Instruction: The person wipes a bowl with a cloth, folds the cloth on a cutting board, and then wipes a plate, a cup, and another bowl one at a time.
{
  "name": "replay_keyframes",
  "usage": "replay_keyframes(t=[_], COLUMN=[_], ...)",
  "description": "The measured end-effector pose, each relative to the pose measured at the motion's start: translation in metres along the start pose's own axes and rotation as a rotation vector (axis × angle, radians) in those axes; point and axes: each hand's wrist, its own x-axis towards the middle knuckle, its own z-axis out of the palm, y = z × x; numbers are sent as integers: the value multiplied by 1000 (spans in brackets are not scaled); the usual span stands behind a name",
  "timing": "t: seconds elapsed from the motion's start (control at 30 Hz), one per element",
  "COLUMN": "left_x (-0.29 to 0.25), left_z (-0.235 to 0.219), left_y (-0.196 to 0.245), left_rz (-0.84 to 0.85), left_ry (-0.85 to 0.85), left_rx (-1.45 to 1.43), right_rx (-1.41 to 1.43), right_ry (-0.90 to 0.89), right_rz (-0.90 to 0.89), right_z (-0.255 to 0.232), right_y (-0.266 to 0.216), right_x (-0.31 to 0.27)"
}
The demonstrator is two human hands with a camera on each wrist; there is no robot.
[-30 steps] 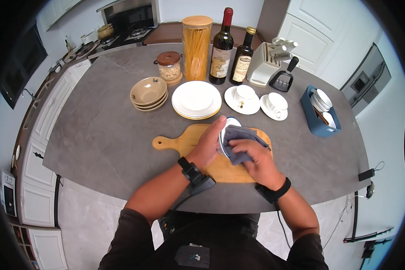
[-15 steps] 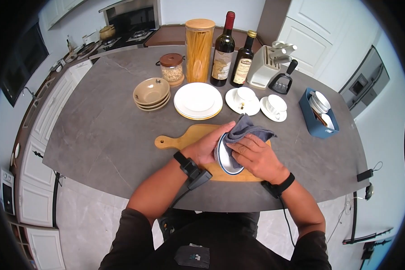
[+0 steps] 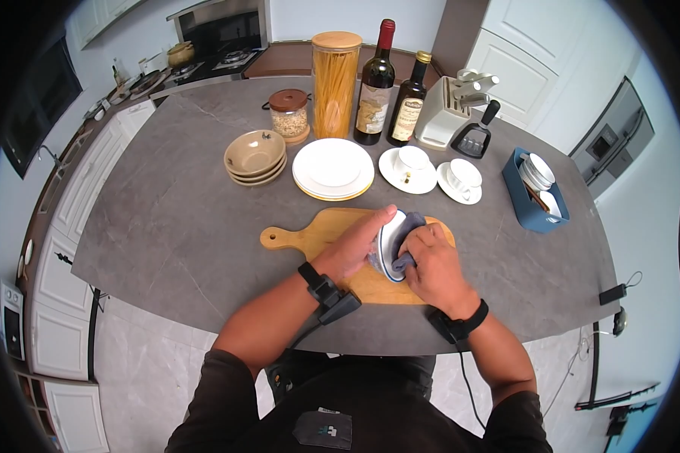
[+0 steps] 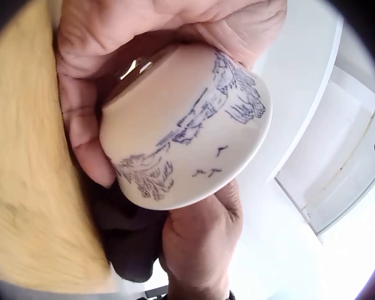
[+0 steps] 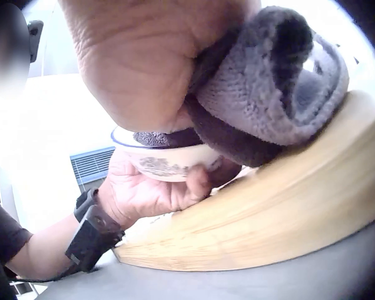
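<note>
A white bowl (image 3: 387, 243) with a blue rim is held tilted on its side above the wooden cutting board (image 3: 332, 224). My left hand (image 3: 350, 245) grips it from the left, thumb at the rim; in the left wrist view the fingers curl round the bowl (image 4: 175, 131), which has a blue landscape pattern. My right hand (image 3: 437, 266) pinches a grey-blue cloth (image 3: 410, 225) and presses it into the bowl. In the right wrist view a thick fold of the cloth (image 5: 250, 94) hangs beside the bowl (image 5: 169, 159), close over the board.
Behind the board stand brown bowls (image 3: 255, 155), white plates (image 3: 332, 167) and two cups on saucers (image 3: 408, 181). Farther back are jars, two bottles (image 3: 372, 106), a knife block (image 3: 440, 117) and a black spatula (image 3: 472, 140). A blue basket (image 3: 533, 215) with dishes stands at the right.
The cloth, spread up over the bowl's top half a second ago, is now bunched inside and at its right side. The bowl has turned more upright on edge, and my right hand has shifted slightly.
</note>
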Motion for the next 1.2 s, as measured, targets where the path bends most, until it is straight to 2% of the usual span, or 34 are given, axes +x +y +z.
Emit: replay_keyframes(t=[0.03, 0.1, 0.2, 0.3, 0.37, 0.4, 0.47, 0.5, 0.57, 0.73, 0.8, 0.93, 1.03, 1.1, 1.13, 1.2], left_x=[1, 1, -3, -5, -8, -9, -8, -8, -10, -9, -9, -7, -3, -1, -2, -5], left_z=[-1, 0, 4, 6, 9, 10, 8, 10, 12, 11, 11, 14, 10, 9, 10, 12], left_y=[-2, -5, -8, -8, -8, -7, -9, -9, -9, -10, -12, -19, -22, -22, -21, -18], left_rz=[0, 120, 213, 268, 298, 328, 368, 406, 426, 516, 577, 593, 609, 650, 651, 620], left_ry=[-1, 43, 113, 103, 119, 134, 135, 132, 142, 180, 162, 122, 150, 165, 166, 161], left_rx=[1, 124, 255, 210, 222, 235, 251, 268, 291, 389, 518, 537, 634, 608, 608, 574], right_rx=[46, 92, 243, 372, 829, 831, 1087, 1089, 1472, 1613, 1623, 1656, 1632, 1611, 1612, 1592], right_ry=[-16, -32, -13, -48, -155, -157, 49, 48, 221, 369, 408, 460, 458, 388, 387, 344], right_rz=[31, 64, 79, 153, 464, 463, 528, 528, 783, 942, 1073, 1056, 977, 860, 859, 724], right_z=[0, 3, 9, 10, 5, 10, 24, 24, 25, 22, 21, 19, 12, 13, 13, 14], right_y=[-4, -9, -13, -13, -16, -14, -7, -10, -16, -4, 3, 3, -4, -7, -9, -14], right_x=[0, 0, 1, 4, 7, 7, 6, 9, 16, 18, 17, 22, 26, 26, 25, 20])
